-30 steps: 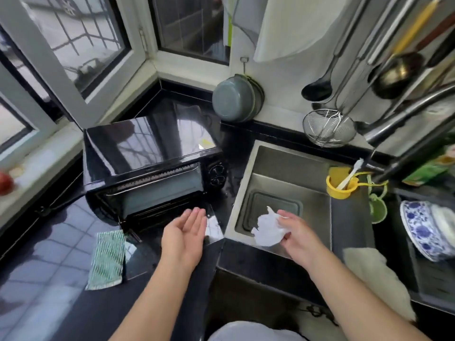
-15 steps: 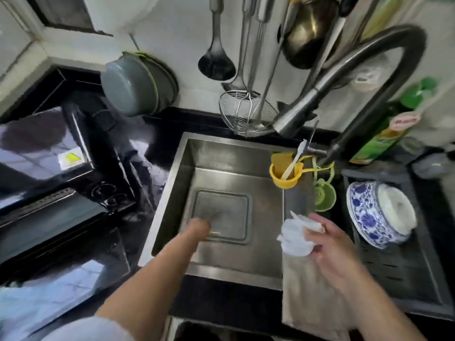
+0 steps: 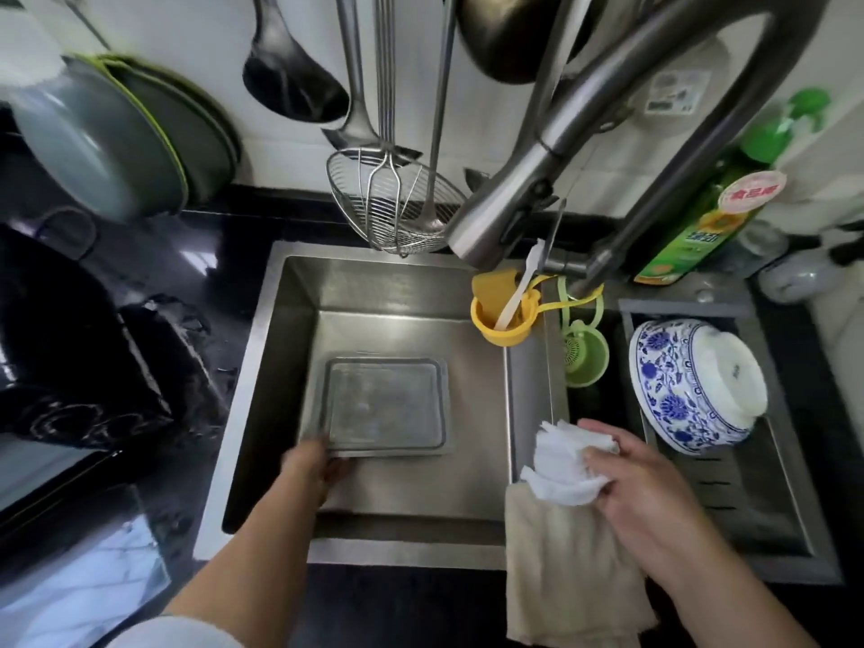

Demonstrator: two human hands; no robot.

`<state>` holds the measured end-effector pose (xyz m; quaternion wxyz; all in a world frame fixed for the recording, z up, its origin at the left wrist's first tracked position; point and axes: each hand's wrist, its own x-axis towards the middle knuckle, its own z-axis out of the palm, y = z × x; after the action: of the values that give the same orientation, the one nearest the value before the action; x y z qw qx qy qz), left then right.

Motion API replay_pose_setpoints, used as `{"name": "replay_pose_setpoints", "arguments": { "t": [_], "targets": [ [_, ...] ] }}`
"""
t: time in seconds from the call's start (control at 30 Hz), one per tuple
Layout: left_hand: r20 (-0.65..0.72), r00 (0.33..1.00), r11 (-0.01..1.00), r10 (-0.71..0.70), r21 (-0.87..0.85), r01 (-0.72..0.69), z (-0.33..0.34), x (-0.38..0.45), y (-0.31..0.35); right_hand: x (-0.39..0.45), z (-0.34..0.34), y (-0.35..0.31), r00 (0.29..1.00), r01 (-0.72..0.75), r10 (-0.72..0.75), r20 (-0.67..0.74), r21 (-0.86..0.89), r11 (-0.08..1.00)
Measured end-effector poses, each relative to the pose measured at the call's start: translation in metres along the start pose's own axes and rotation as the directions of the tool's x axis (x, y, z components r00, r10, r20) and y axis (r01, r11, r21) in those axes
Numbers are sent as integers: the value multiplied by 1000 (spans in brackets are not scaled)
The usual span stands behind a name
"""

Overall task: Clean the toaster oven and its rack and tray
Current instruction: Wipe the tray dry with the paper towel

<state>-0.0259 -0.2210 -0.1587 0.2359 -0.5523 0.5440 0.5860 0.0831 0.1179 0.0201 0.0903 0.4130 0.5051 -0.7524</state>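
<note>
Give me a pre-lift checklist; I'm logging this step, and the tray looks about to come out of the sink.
1. Left hand at tray near corner: ok.
2. Fingers gripping the rim: cannot tell, blurred.
3. Tray flat on sink floor: ok.
4. Right hand holds white cloth ready: ok.
5. Faucet off: ok, no water visible.
6. Tray clean: cannot tell.

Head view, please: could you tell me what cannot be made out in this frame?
- Left hand: its fingers at the rectangular metal tray are blurred; grip unclear.
- Black toaster oven: cut off by the left edge, blurred.
- Oven rack: not visible.
- Green bottle: label too small to read.
- Steel sink: drain hidden under tray.
</note>
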Motion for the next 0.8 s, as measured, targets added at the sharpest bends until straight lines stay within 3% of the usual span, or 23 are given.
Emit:
{"name": "replay_pose_setpoints", "arguments": {
  "t": [0.1, 0.23, 0.33, 0.43, 0.53, 0.67, 0.73, 0.8],
  "targets": [
    [58, 996, 993, 67, 90, -72, -4, -28, 9, -7, 2, -4, 1000, -9, 9, -5, 21, 1000],
    [222, 966, 984, 131, 88, -154, -6, -68, 35, -10, 1, -9, 999, -29, 27, 31, 60, 998],
    [317, 904, 886, 286, 273, -376, -6, -99, 53, -8, 1, -12, 997, -35, 29, 66, 97, 995],
    [409, 768, 512, 494, 576, -636, -6, -131, 63, -4, 0, -17, 994, -33, 20, 106, 122, 992],
    [553, 596, -49, 583, 755, -653, -8, -172, 69, -3, -4, -19, 991, -4, -15, 133, 136, 991],
    [829, 327, -661, 454, 560, -499, -22, -213, 62, -1, -4, -18, 993, 1, -11, 113, 95, 996],
    [926, 189, -830, 328, 378, -410, -32, -223, 55, 1, 3, -15, 989, -95, 82, 123, 99, 991],
    [976, 74, -908, 205, 218, -358, -42, -232, 51, 0, 14, -11, 964, -247, 230, 135, 127, 961]
  ]
}}
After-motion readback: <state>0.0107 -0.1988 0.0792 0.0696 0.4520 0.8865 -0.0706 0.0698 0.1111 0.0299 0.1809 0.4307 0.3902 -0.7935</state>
